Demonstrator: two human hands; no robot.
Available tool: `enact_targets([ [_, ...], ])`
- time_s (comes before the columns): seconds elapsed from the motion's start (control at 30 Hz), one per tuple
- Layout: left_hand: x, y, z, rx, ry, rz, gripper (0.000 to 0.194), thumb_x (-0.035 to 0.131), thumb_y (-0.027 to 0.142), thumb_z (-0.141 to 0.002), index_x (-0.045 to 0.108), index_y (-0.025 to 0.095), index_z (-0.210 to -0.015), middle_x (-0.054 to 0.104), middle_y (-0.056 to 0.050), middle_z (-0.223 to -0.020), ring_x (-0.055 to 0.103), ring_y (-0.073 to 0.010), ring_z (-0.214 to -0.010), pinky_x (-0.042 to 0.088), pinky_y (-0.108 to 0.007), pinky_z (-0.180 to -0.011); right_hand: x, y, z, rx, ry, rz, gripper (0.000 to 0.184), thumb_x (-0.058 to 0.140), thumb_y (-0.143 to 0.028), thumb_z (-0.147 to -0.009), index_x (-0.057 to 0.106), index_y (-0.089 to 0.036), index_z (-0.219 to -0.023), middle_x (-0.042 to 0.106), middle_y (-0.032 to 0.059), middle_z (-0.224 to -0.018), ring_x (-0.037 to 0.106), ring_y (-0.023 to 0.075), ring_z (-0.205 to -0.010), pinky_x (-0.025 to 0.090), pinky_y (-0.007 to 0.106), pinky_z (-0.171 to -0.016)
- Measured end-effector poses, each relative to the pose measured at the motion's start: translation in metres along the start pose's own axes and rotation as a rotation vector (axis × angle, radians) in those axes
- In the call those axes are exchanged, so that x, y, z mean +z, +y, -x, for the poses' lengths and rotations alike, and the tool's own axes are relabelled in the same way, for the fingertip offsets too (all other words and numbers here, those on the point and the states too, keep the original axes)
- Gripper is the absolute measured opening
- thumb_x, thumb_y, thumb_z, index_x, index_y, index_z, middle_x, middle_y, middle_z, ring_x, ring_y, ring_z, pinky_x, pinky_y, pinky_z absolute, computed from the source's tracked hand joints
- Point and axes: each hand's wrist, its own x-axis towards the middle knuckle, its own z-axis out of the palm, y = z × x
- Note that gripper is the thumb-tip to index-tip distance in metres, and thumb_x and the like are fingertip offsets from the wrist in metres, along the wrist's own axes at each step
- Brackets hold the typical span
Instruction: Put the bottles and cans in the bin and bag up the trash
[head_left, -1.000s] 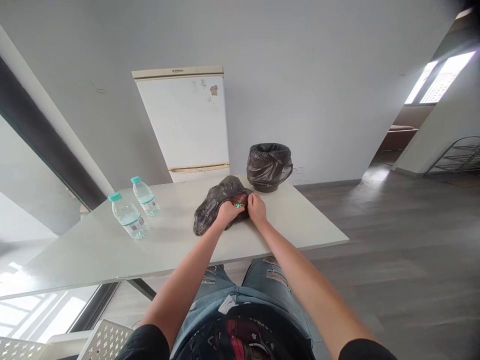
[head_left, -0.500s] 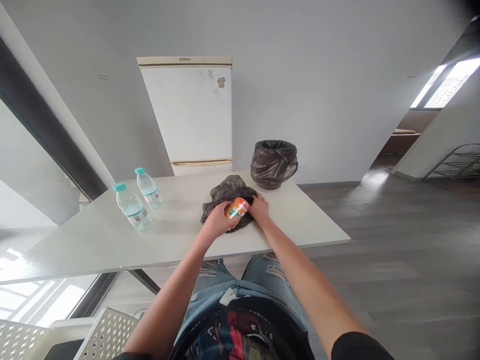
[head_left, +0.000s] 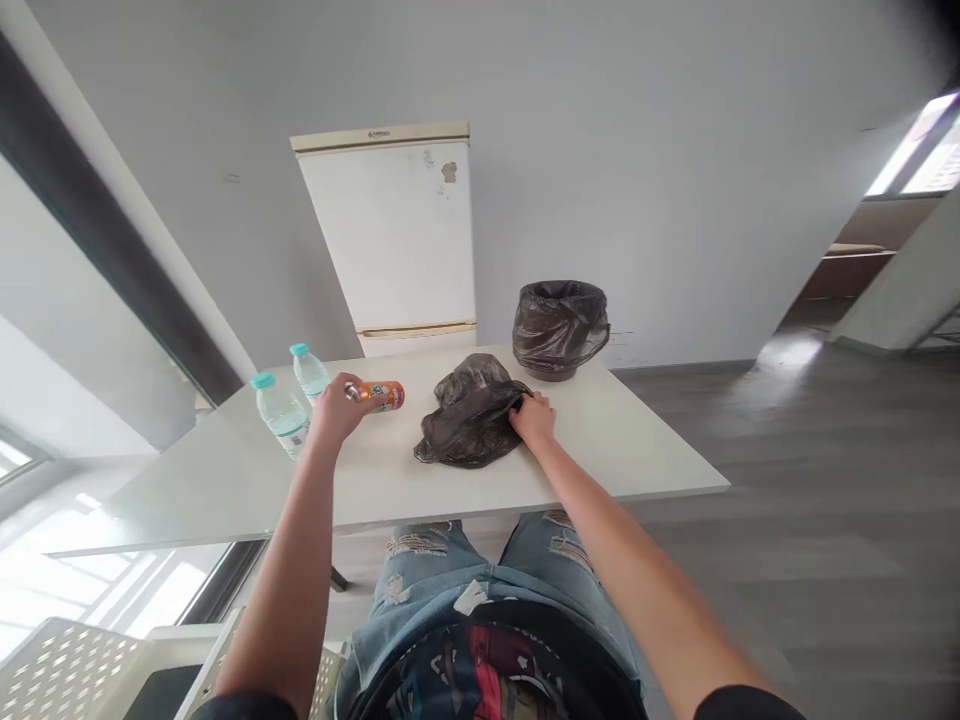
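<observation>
An orange drink can (head_left: 384, 395) lies tilted on its side in my left hand (head_left: 337, 408), whose fingers are closed round its near end. That hand is above the left part of the table, just beside two clear water bottles with teal caps: the front bottle (head_left: 281, 412) and the back bottle (head_left: 309, 372), partly hidden by the hand. A dark, crumpled plastic bag (head_left: 472, 425) rests on the table in front of me. My right hand (head_left: 534, 415) pinches the bag's right edge. Whatever the bag contains is hidden.
Behind the bag, a bin lined with a dark plastic bag (head_left: 561, 325) stands near the back edge of the white table (head_left: 622, 440). Beyond the table is a white refrigerator (head_left: 397, 235) against the wall. A perforated plastic basket (head_left: 67, 665) sits low at the left.
My left hand has drawn the can out of the bag's mouth and moved left towards the bottles. The bag has sagged flatter, with my right hand still on its edge.
</observation>
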Motion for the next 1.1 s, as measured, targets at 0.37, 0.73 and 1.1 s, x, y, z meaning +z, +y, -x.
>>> enact_targets([
  [0.37, 0.073, -0.025, -0.103, -0.021, -0.063, -0.133, 0.065, 0.080, 0.047, -0.080, 0.052, 0.016, -0.130, 0.069, -0.022, -0.126, 0.064, -0.0377, -0.120, 0.051, -0.042, -0.089, 0.005, 0.003, 0.001, -0.036, 0.032, -0.036, 0.028, 0.059, -0.026, -0.091, 0.073, -0.017, -0.113, 0.065, 0.0202, -0.125, 0.054, 0.0373, -0.122, 0.048, 0.049, -0.095],
  [0.73, 0.107, 0.003, -0.055, 0.311, 0.230, 0.151, 0.041, 0.052, 0.044, -0.102, 0.058, 0.017, -0.133, 0.064, -0.018, -0.129, 0.059, -0.0318, -0.125, 0.044, -0.048, -0.111, -0.027, -0.009, 0.017, -0.048, 0.486, -0.190, 0.039, 0.053, -0.014, -0.074, 0.052, -0.021, -0.112, 0.050, 0.0147, -0.122, 0.046, 0.0338, -0.114, 0.038, 0.044, -0.093],
  [1.1, 0.200, 0.079, -0.040, 0.714, -0.468, 0.239, 0.090, 0.069, 0.068, -0.086, 0.044, 0.027, -0.162, 0.053, -0.017, -0.153, 0.052, -0.0380, -0.141, 0.038, -0.050, -0.121, -0.027, -0.010, 0.014, -0.198, 0.510, -0.199, 0.037, 0.050, -0.005, -0.076, 0.055, -0.021, -0.109, 0.045, 0.0135, -0.123, 0.045, 0.0305, -0.117, 0.035, 0.044, -0.105],
])
